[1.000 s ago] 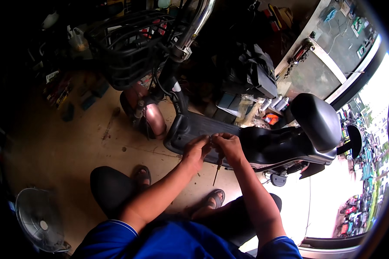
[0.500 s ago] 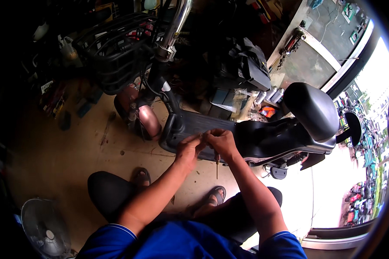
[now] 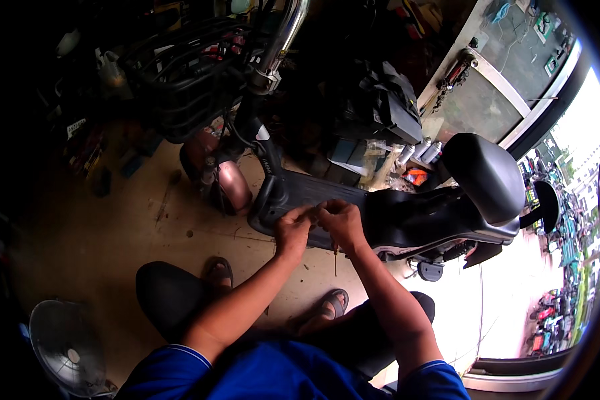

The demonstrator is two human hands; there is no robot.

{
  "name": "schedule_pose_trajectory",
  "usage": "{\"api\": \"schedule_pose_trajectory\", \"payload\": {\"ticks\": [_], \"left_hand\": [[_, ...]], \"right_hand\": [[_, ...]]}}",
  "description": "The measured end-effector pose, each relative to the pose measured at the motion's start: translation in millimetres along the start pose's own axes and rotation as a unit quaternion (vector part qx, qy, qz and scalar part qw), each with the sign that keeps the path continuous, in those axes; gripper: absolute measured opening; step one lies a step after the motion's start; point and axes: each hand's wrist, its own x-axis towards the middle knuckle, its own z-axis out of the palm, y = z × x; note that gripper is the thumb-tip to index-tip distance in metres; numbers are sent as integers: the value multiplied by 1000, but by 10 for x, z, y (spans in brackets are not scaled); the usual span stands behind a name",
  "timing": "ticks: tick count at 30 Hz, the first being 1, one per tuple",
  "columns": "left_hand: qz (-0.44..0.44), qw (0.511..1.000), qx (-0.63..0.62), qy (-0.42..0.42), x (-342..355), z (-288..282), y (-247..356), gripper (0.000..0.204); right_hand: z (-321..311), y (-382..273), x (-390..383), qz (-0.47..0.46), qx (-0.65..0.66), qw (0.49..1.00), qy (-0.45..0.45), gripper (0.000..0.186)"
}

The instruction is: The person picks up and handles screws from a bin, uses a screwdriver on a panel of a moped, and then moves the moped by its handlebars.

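Note:
Over the footboard (image 3: 313, 189) of an electric scooter, my two hands meet fingertip to fingertip. My left hand (image 3: 293, 228) is closed in a pinch, and whatever small thing sits between its fingers is too small to make out. A thin screwdriver (image 3: 336, 264) is tucked in my closed right hand (image 3: 341, 222), its shaft pointing down toward the floor and its handle mostly hidden by the palm. The thumb and forefinger of that hand touch the left fingertips.
The scooter's black seat (image 3: 483, 177) stands to the right, its wire basket (image 3: 180, 87) and pinkish front fender (image 3: 233, 187) to the left. Spray cans (image 3: 431, 152) and a black bag (image 3: 387, 100) lie behind it. A fan (image 3: 70, 350) stands at the lower left.
The view has shifted slightly, moving the scooter a little rightward in the picture. My hands stay together, with the fingers turned a little; the screwdriver remains in the right hand.

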Motion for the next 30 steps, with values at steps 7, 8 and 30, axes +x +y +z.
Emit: {"api": "schedule_pose_trajectory", "payload": {"ticks": [7, 8, 30], "left_hand": [[14, 999, 25, 15, 73, -108, -200, 18], [3, 999, 21, 27, 63, -118, -260, 19], [-115, 955, -92, 256, 280, -811, -719, 12]], "right_hand": [[80, 140, 87, 3, 61, 997, -37, 26], [94, 187, 107, 4, 60, 997, -43, 26], [850, 963, 732, -75, -181, 962, -193, 16]]}}
